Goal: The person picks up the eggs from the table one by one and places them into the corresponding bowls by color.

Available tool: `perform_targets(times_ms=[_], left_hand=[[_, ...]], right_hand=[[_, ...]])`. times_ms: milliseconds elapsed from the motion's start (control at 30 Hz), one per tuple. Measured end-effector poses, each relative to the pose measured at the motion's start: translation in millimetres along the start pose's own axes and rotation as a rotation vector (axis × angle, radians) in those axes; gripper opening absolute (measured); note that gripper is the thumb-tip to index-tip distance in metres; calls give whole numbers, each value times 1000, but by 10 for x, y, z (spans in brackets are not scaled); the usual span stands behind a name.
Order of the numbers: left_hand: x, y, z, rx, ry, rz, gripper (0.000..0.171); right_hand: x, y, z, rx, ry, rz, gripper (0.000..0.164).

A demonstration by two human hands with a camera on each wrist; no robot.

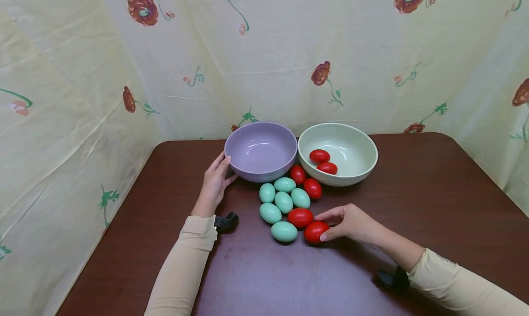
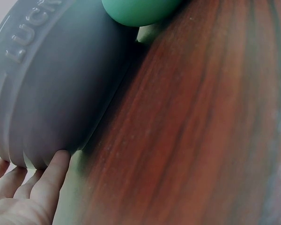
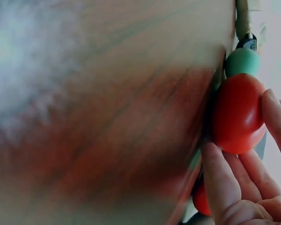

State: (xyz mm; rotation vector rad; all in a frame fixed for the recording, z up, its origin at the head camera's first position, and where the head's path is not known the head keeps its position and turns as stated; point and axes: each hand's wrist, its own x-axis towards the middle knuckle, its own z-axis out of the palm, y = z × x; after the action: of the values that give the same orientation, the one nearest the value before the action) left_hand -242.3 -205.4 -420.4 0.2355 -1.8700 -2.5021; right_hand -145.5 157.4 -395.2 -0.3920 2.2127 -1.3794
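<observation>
My left hand [image 1: 213,183] rests on the left side of a purple bowl [image 1: 261,150], with fingers spread against its outer wall and a fingertip at the rim. In the left wrist view, extended fingers [image 2: 49,185] touch the bowl [image 2: 61,89] low on its side. On the table my right hand [image 1: 349,223] pinches a red egg [image 1: 315,232] between thumb and fingers. The right wrist view shows the thumb on the egg's [image 3: 239,115] side. Another red egg [image 1: 300,217] lies right beside it. Several mint-green eggs [image 1: 283,202] are grouped to the left.
A pale green bowl [image 1: 355,157] stands right of the purple one and contains two red eggs [image 1: 320,156]. Two more red eggs [image 1: 312,189] lie in front of the bowls. The brown table [image 1: 413,178] is backed by a flowered cloth [image 1: 281,54].
</observation>
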Motion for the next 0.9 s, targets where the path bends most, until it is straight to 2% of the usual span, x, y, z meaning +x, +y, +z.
perform_targets(times_ms=[500,633,900], left_hand=[[17,5,7,-5,-13,-2,59],[14,0,-3,-2,-14,-9,59],[7,14,0,13,-13,-7,60]], right_hand=[[-9,-44,7,-32,8,-2,44],[-8,-46,-3,-53,34,5,43],[-10,-149,-200,-66,101,15,44]])
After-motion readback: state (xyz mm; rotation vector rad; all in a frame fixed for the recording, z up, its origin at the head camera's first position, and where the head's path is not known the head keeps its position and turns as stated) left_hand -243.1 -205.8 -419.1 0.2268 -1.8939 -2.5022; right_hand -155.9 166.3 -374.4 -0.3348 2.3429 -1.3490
